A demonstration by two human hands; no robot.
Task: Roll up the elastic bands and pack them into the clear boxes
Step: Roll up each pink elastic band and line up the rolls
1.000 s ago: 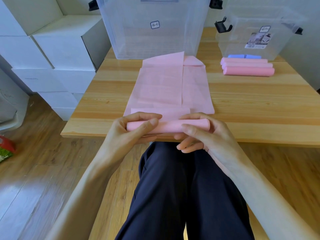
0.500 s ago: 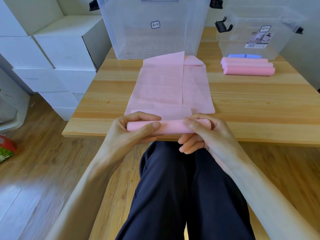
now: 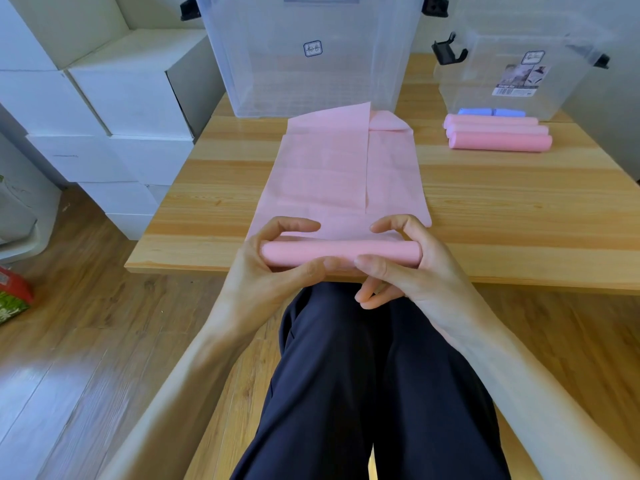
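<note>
**Both hands gripping a part-rolled pink band at the table's near edge**

Grip state: left hand [image 3: 273,268] and right hand [image 3: 408,268] each curl round one end of the pink roll [image 3: 341,252], thumbs on the near side, fingers arched over the far side. Held at both ends, presumably so the roll stays even across its width. Beyond the grip, the unrolled length of the elastic band [image 3: 332,174] lies flat on the wooden table [image 3: 519,209], feeding straight into the roll; step judged well short of done. Far right of the grip, three finished pink rolls [image 3: 498,135] sit side by side against the small clear box [image 3: 485,81], likely staged for packing. Blue rolls [image 3: 491,111] appear just behind them. Directly ahead stands the large clear box [image 3: 311,81]
</note>
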